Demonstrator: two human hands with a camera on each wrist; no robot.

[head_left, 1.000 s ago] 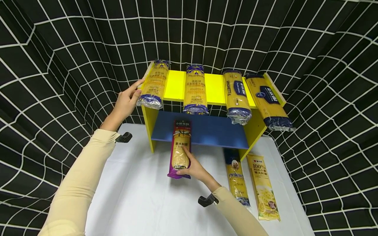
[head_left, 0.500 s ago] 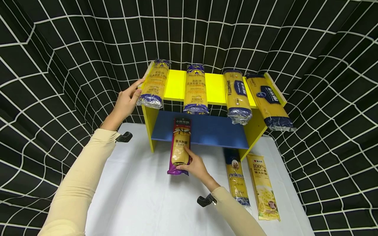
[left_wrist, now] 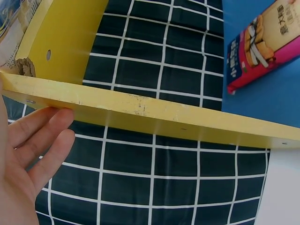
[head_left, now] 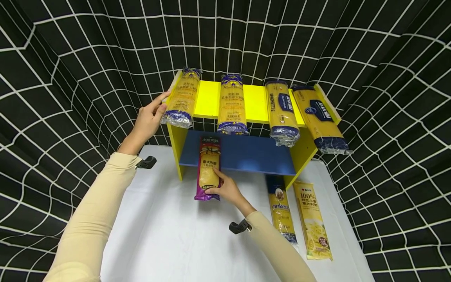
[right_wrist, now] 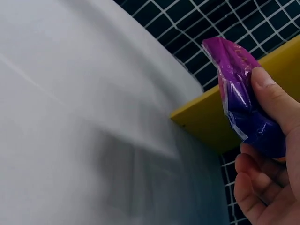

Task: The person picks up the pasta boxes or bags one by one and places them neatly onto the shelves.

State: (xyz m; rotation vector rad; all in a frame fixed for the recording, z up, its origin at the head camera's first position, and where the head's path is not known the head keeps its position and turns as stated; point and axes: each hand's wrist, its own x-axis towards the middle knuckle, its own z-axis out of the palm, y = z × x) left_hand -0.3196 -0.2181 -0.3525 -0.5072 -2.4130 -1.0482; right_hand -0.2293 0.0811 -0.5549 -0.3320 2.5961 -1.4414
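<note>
My left hand (head_left: 147, 120) holds the front upper corner of the yellow-and-blue shelf (head_left: 246, 154). In the left wrist view several fingers (left_wrist: 54, 140) lie along the outer face of its yellow side panel. My right hand (head_left: 227, 190) grips the lower end of a purple-and-red spaghetti pack (head_left: 209, 166). The pack's dark upper end lies over the left part of the blue board, while its purple end juts out past the front edge. In the right wrist view the thumb presses on the pack's crinkled purple end (right_wrist: 239, 89), with the fingers below it.
Several yellow spaghetti packs, among them a Moli pack (head_left: 232, 103) and a dark-blue-labelled pack (head_left: 282, 111), lie across the top tier. On the white table (head_left: 169, 235), an Ankara pack (head_left: 282, 211) and a yellow noodle pack (head_left: 312, 221) lie at the right. Black gridded cloth (head_left: 225, 35) surrounds the table.
My right hand has moved the purple-and-red spaghetti pack left and farther onto the blue board. My left hand stays at the shelf's upper left corner.
</note>
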